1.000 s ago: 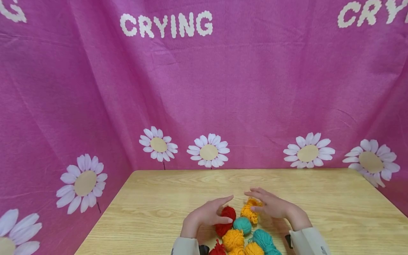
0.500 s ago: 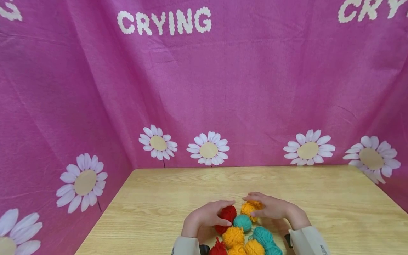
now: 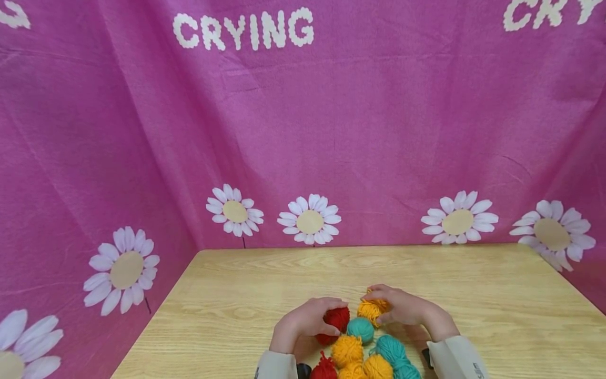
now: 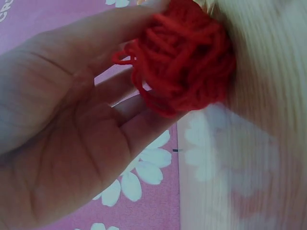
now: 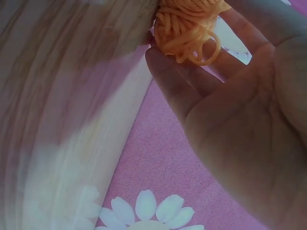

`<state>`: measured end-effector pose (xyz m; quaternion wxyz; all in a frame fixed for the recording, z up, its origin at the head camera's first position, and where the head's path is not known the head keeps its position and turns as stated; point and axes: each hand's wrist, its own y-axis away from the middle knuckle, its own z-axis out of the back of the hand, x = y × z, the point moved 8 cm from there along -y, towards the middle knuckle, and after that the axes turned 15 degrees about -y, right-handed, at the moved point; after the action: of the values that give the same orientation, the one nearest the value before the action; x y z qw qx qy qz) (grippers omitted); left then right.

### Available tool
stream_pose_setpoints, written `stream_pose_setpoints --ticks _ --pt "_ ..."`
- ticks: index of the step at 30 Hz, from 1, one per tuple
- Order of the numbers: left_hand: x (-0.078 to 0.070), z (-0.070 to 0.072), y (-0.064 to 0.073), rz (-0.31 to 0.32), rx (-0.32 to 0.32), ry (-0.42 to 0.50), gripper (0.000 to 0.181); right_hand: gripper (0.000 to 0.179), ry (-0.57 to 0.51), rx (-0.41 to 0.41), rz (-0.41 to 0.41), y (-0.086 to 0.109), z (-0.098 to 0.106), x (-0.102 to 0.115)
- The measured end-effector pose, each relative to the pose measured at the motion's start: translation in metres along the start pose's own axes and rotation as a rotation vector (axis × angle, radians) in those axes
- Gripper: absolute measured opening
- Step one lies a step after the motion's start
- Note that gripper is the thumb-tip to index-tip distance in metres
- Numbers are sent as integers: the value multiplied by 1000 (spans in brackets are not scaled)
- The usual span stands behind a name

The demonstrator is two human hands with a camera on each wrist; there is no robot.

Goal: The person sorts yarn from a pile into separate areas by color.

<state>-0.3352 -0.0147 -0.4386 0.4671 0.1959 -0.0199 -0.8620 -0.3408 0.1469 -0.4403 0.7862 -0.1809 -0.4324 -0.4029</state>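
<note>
My left hand [image 3: 305, 319] holds a red yarn ball [image 3: 337, 318] between thumb and fingers. Seen from the left wrist, the fingers reach behind that red yarn ball [image 4: 189, 60], which has loose loops on its side. To the right, my right hand [image 3: 408, 308] grips a yellow-orange yarn ball [image 3: 369, 313]. In the right wrist view the fingers lie around this yellow-orange yarn ball [image 5: 184, 31], and a loop of yarn hangs from it. A small teal yarn ball [image 3: 361, 329] sits on the table between the two hands.
Nearer the body lie several more yarn balls: a yellow one [image 3: 347, 351], another yellow one [image 3: 377, 367], a teal bundle [image 3: 391, 351] and a red one [image 3: 324, 368]. The wooden table [image 3: 236, 295] meets a pink daisy-print cloth [image 3: 369, 131] at its back and side edges.
Both hands have closed in on their yarn balls, the left around the red and the right around the yellow-orange. The red ball has shifted slightly left, away from the teal one.
</note>
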Motion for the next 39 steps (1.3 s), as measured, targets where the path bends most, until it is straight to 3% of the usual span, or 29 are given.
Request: stream_pose_setpoints --ticks 27,31,39 --pt "5 0 0 7 -9 13 55 32 109 -22 163 -5 -2 7" --pt "6 0 1 6 -3 30 55 30 107 -17 191 -6 -1 9" --pt "9 -2 1 38 15 98 55 30 6 12 155 -6 0 4"
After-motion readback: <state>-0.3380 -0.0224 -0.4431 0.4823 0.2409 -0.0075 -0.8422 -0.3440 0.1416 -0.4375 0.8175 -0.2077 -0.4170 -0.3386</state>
